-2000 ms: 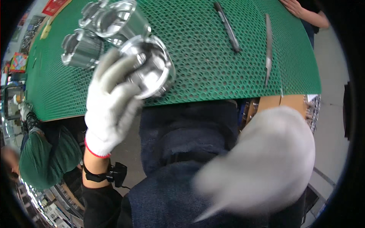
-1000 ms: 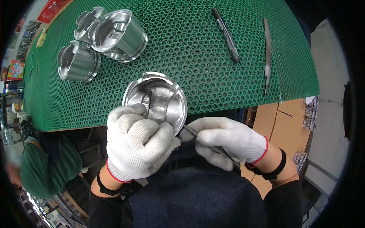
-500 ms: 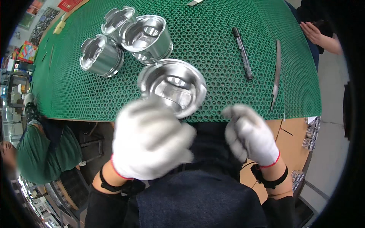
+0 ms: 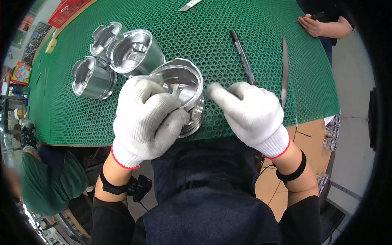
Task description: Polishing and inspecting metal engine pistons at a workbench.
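Near the table's front edge, a silver metal piston (image 4: 189,94) stands tilted with its hollow, open end facing up toward me. My left hand (image 4: 145,120), in a white knitted glove, is closed on its left side, and the glove hides part of the rim. Just right of the piston, apart from it, is my gloved right hand (image 4: 253,112). Its fingers are curled, with a blurred fingertip pointing toward the piston; whatever they may hold is hidden. Three more pistons cluster at the far left: one in front (image 4: 93,79), one behind (image 4: 107,38) and one beside them (image 4: 136,53).
Green honeycomb matting (image 4: 204,38) covers the table. Right of the pistons lie a black marker (image 4: 242,57) and a thin flat file-like strip (image 4: 284,69). A light-coloured blade (image 4: 190,5) lies at the far edge. Another person's hand (image 4: 312,26) is at far right; someone in green (image 4: 53,179) sits left.
My left hand has closed on the near piston, which now leans differently. My right hand has moved up and left, closer to it. The whole view has shifted slightly.
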Demonstrator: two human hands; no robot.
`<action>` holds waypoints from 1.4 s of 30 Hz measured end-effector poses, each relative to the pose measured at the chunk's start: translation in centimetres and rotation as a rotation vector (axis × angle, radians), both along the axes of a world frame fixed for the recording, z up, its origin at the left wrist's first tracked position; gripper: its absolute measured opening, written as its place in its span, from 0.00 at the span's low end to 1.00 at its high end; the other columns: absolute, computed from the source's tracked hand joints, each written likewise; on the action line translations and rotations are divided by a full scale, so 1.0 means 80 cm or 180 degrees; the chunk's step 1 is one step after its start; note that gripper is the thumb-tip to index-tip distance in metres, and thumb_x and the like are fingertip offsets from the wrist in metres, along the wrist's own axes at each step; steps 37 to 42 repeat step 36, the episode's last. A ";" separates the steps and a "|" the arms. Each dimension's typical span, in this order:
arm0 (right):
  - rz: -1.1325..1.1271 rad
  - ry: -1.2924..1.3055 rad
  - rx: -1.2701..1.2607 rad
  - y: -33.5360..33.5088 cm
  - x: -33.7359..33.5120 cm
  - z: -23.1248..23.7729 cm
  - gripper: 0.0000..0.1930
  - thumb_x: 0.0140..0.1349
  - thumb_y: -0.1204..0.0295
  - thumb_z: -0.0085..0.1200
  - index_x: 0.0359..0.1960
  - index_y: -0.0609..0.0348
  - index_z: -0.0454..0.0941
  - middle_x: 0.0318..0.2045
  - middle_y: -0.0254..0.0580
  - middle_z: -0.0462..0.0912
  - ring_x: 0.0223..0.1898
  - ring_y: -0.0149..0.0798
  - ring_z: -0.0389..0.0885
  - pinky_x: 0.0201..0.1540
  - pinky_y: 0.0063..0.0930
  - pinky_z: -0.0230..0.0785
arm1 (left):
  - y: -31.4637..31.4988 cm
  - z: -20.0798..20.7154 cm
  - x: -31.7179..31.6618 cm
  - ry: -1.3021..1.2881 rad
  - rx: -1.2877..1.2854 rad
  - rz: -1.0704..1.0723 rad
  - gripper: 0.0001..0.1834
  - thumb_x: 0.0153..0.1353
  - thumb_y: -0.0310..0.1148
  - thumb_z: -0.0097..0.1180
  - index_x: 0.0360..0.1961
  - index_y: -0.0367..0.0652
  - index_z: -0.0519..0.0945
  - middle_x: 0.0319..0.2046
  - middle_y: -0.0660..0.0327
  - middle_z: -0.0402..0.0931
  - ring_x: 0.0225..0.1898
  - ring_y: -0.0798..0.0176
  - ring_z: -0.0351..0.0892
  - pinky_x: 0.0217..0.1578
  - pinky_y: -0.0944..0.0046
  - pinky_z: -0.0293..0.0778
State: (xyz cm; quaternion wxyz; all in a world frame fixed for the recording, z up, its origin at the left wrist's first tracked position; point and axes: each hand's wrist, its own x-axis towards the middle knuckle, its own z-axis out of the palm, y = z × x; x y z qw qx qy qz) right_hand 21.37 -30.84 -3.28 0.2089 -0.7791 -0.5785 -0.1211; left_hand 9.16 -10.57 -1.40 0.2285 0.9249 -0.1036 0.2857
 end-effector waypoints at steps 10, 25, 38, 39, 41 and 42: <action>0.0286 0.9319 0.0767 -0.037 -0.039 -0.012 0.15 0.72 0.66 0.40 0.53 0.59 0.71 0.22 0.33 0.76 0.16 0.25 0.72 0.14 0.18 0.66 | -0.044 -0.011 -0.040 0.0447 0.0691 0.0012 0.19 0.38 0.34 0.70 0.35 0.45 0.79 0.34 0.62 0.73 0.36 0.53 0.74 0.44 0.51 0.71; -0.0829 0.5340 0.0293 -0.084 -0.056 -0.012 0.24 0.60 0.52 0.49 0.29 0.65 0.81 0.25 0.42 0.83 0.20 0.28 0.74 0.22 0.20 0.63 | 0.037 -0.012 0.033 0.1393 -0.0068 -0.0540 0.23 0.53 0.33 0.64 0.52 0.41 0.78 0.52 0.54 0.77 0.54 0.49 0.77 0.53 0.56 0.73; -0.0412 0.2727 -0.0055 -0.047 -0.040 0.006 0.09 0.57 0.67 0.59 0.31 0.61 0.81 0.25 0.52 0.79 0.29 0.51 0.81 0.34 0.39 0.73 | -0.065 0.016 0.014 0.1135 0.1124 0.0417 0.33 0.38 0.37 0.71 0.50 0.48 0.77 0.50 0.56 0.78 0.53 0.48 0.77 0.55 0.52 0.72; -0.0412 0.2727 -0.0055 -0.047 -0.040 0.006 0.09 0.57 0.67 0.59 0.31 0.61 0.81 0.25 0.52 0.79 0.29 0.51 0.81 0.34 0.39 0.73 | -0.065 0.016 0.014 0.1135 0.1124 0.0417 0.33 0.38 0.37 0.71 0.50 0.48 0.77 0.50 0.56 0.78 0.53 0.48 0.77 0.55 0.52 0.72; -0.0412 0.2727 -0.0055 -0.047 -0.040 0.006 0.09 0.57 0.67 0.59 0.31 0.61 0.81 0.25 0.52 0.79 0.29 0.51 0.81 0.34 0.39 0.73 | -0.065 0.016 0.014 0.1135 0.1124 0.0417 0.33 0.38 0.37 0.71 0.50 0.48 0.77 0.50 0.56 0.78 0.53 0.48 0.77 0.55 0.52 0.72; -0.0412 0.2727 -0.0055 -0.047 -0.040 0.006 0.09 0.57 0.67 0.59 0.31 0.61 0.81 0.25 0.52 0.79 0.29 0.51 0.81 0.34 0.39 0.73 | -0.065 0.016 0.014 0.1135 0.1124 0.0417 0.33 0.38 0.37 0.71 0.50 0.48 0.77 0.50 0.56 0.78 0.53 0.48 0.77 0.55 0.52 0.72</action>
